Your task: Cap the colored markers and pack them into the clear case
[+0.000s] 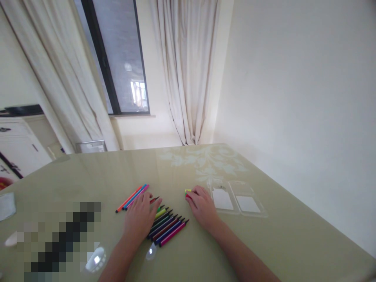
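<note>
My left hand [137, 215] lies over the felt-tip pens with its thumb and fingers apart. Between them shows the tip of a red felt-tip pen [154, 199], and the hand hides the rest of that pen. Beneath and right of this hand is a slanted row of several dark, green and purple felt-tip pens [169, 228], side by side with black tips pointing up and right. Beyond it lie orange, blue and pink felt-tip pens [133, 197]. My right hand [202, 205] is closed around small yellow, green and red pieces [188, 192], partly covered by its fingers; they look like pen caps.
A clear plastic case [249, 213] with white cards lies open on the table [293, 243], right of my right hand. A white tissue [7, 205] is at the far left edge. A wall [302, 98] borders the right side; curtains [188, 70] hang behind.
</note>
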Available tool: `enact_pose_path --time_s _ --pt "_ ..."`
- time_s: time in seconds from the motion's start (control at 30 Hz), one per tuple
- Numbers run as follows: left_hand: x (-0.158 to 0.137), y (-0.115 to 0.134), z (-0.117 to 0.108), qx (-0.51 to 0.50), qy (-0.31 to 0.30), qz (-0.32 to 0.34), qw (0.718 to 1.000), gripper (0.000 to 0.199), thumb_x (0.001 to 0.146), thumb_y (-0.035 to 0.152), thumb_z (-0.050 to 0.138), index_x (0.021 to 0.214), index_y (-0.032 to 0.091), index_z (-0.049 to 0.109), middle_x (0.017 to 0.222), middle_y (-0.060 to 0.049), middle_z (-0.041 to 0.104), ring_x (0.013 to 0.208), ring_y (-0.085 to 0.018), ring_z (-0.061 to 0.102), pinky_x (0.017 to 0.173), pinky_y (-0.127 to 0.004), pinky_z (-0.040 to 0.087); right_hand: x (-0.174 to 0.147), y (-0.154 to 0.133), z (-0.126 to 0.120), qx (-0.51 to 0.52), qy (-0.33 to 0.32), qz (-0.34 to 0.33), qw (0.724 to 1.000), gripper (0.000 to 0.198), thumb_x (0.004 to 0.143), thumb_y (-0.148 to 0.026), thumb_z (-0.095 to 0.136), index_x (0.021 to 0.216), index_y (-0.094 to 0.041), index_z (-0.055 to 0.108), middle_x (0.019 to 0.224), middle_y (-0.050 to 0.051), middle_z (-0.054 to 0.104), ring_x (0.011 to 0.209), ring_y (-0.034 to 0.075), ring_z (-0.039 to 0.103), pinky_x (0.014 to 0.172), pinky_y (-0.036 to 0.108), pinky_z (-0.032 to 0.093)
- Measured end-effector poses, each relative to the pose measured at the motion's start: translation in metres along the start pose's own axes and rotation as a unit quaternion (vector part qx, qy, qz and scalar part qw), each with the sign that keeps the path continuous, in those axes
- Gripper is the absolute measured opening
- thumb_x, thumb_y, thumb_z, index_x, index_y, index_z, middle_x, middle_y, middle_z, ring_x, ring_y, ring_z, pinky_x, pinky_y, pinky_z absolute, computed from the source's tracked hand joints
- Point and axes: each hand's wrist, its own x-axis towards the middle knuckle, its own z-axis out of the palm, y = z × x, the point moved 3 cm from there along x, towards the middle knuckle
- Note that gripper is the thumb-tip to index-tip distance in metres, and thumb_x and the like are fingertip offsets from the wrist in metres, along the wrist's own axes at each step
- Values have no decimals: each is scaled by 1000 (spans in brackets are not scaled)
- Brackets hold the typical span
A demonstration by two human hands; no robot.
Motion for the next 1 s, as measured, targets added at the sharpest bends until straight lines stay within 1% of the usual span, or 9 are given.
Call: enact_pose_path --time_s 0.13,0.2,0.27,0.37,0.43,0.5,0.6,0.77,1.0 --pt "1 3 3 -6 -49 7 999 34 104 44 41 89 21 61 92 -7 71 92 -26 68 87 -37 48 0 -1 5 -4 -50 8 999 15 99 -19 59 107 -22 72 105 6 68 103 21 61 94 32 45" --pt "2 3 1 -10 -60 5 998 37 106 40 38 85 21 61 91 -6 71 91 -24 68 85 -36 48 1 0 5 -6 -63 5 998 14 98 -18 60 107 -22 69 106 5 69 104 22 61 94 32 44" --pt "3 -1 -4 17 -32 -16 999 33 106 35 39 90 21 64 98 -7 71 97 -24 67 87 -35 47 1 0 4 -19 -70 -3 997 10 97 -18 60 102 -21 68 103 5 69 102 22 60 93 33 43" --pt "2 -12 -12 101 16 -78 992 26 104 28 40 108 19 65 111 -10 70 104 -27 66 87 -38 48 1 0 5 -41 -82 -24 996 10 97 -16 58 95 -22 66 100 4 70 100 22 60 92 33 41" --pt "1 -20 -14 136 9 -113 984 28 104 27 41 115 18 64 113 -11 69 105 -30 66 83 -39 49 0 0 6 -50 -87 -38 994 11 96 -15 58 95 -22 66 100 4 71 102 22 59 92 34 41" --pt "0 -25 -14 141 -19 -130 981 27 103 28 42 115 18 64 112 -11 69 106 -30 65 83 -39 49 0 0 8 -57 -89 -45 993 11 96 -15 59 96 -22 67 101 4 71 104 22 59 94 35 40" --pt "0 -27 -13 127 -49 -137 981 23 102 28 45 110 19 65 110 -10 70 105 -28 65 83 -38 49 1 2 11 -65 -90 -48 993 12 97 -17 58 97 -21 70 103 5 72 105 23 59 97 36 40" --pt "0 -30 -15 162 4 -146 976 27 102 31 46 118 17 63 115 -12 68 108 -30 63 81 -39 50 1 4 13 -76 -75 -48 993 16 97 -17 58 98 -22 73 104 6 73 105 23 60 102 38 40" --pt "1 -39 -8 131 -1 -121 984 24 102 32 46 102 22 68 106 -11 72 102 -31 65 79 -41 51 0 3 11 -64 -49 -35 996 15 96 -15 60 96 -21 74 109 8 71 108 25 60 106 41 42"
